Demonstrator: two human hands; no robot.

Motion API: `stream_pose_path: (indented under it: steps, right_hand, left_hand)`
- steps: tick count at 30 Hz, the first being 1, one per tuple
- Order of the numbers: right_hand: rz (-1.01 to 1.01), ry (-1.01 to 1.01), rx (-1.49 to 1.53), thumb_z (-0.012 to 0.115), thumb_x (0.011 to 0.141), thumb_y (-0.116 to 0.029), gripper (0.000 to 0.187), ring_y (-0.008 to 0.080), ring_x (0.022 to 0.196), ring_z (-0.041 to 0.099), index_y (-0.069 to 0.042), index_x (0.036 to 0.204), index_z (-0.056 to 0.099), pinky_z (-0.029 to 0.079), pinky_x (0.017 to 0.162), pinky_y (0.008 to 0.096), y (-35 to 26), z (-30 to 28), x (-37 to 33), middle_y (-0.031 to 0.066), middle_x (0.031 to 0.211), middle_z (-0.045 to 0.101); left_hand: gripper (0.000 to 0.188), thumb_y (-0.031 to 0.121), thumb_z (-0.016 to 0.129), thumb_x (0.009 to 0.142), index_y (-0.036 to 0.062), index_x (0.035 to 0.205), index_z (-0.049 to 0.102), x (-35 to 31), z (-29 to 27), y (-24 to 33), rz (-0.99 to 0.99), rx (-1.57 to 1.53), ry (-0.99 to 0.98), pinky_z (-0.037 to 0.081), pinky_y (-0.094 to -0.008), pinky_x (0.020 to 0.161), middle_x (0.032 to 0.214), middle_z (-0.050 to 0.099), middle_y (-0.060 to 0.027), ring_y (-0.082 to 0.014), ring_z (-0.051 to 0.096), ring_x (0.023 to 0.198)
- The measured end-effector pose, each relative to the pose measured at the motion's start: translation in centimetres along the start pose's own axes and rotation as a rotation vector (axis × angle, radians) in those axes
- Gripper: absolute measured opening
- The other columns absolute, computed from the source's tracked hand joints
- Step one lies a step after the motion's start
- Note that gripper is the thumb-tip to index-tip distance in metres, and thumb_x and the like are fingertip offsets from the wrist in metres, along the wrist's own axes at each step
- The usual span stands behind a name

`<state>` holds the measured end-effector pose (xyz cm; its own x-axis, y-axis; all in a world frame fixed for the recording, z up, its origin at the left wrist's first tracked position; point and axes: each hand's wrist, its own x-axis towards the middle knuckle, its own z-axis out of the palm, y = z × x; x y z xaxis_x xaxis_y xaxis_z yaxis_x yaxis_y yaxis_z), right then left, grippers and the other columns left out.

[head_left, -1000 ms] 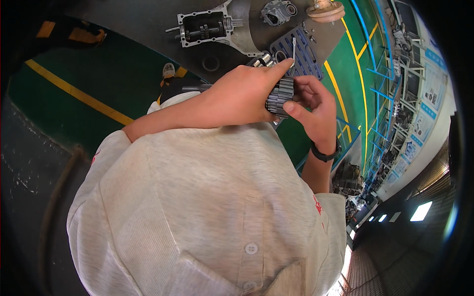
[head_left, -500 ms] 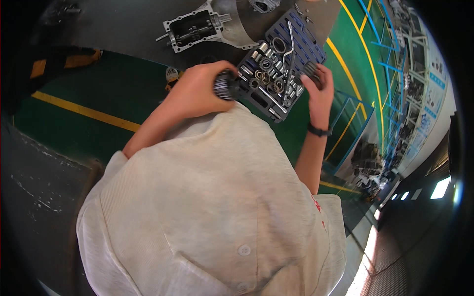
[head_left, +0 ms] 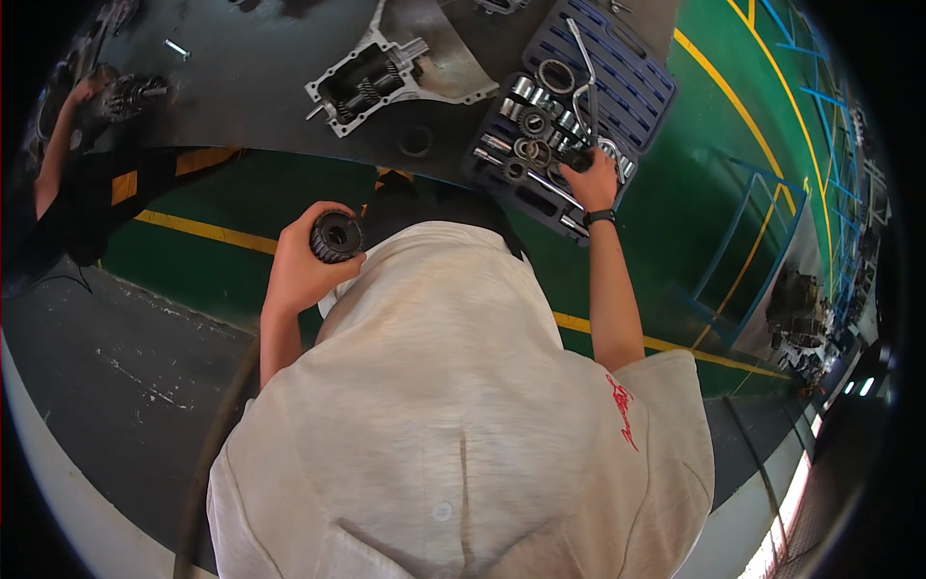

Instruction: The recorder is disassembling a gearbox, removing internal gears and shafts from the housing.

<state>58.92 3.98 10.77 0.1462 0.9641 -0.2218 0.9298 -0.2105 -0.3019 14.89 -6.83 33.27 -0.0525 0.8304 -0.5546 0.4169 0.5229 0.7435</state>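
My left hand (head_left: 294,265) is wrapped round a dark toothed gear (head_left: 337,234), held in front of my shirt with its hollow end face turned up. On the right, my right hand (head_left: 595,183) reaches down over the open socket tool case (head_left: 546,214). Its fingers are closed on a smaller dark gear (head_left: 578,157), partly hidden by the hand. Around it in the case lie chrome sockets (head_left: 523,87), several loose rings and gears (head_left: 534,122), and a long ratchet handle (head_left: 585,60) slanting across toward the lid (head_left: 627,82).
An opened gearbox housing (head_left: 362,89) with shafts inside rests on the dark table (head_left: 241,92). A dark ring (head_left: 417,141) lies near the table edge, and a bolt (head_left: 177,48) farther left. At far left another person's hand (head_left: 89,85) is beside a geared part (head_left: 135,96).
My left hand has drawn away from the case toward the left, and the gear's end face now shows. My right hand has lowered its gear into the case area. The view has shifted.
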Motion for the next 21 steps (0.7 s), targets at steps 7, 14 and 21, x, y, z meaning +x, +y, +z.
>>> stream_pose_path:
  steps: [7, 14, 21]
  right_hand:
    - [-0.010, -0.081, -0.013, 0.082, 0.066, -0.043, 0.069, 0.0404, 0.113, 0.056, -0.006, 0.121, 0.062, 0.050, 0.094, 0.0492, 1.5, 1.0, 1.2, 0.0204, 0.118, 0.059]
    - [-0.076, -0.103, 0.011, 0.082, 0.067, -0.041, 0.068, 0.0403, 0.115, 0.054, -0.004, 0.121, 0.062, 0.049, 0.096, 0.0491, 0.5, 1.4, 3.3, 0.0208, 0.120, 0.058]
    - [-0.172, -0.075, -0.095, 0.084, 0.066, -0.040, 0.064, 0.0407, 0.118, 0.053, -0.005, 0.116, 0.063, 0.050, 0.097, 0.0485, 0.1, 2.7, 4.9, 0.0211, 0.120, 0.057]
  left_hand:
    - [0.046, 0.007, 0.079, 0.062, 0.0046, 0.105, 0.064, -0.3, 3.0, 1.7, -0.016, 0.032, -0.040, 0.050, -0.0281, 0.083, 0.091, 0.066, -0.0055, -0.0136, 0.061, 0.086]
    - [0.048, 0.009, 0.080, 0.060, 0.0049, 0.105, 0.064, -1.3, 4.7, 2.6, -0.029, 0.042, 0.006, 0.050, -0.0281, 0.083, 0.091, 0.066, -0.0051, -0.0145, 0.062, 0.086]
    - [0.049, 0.009, 0.080, 0.060, 0.0052, 0.107, 0.064, -1.9, 4.9, 2.8, -0.033, 0.021, 0.056, 0.050, -0.0282, 0.084, 0.091, 0.064, -0.0039, -0.0145, 0.061, 0.087]
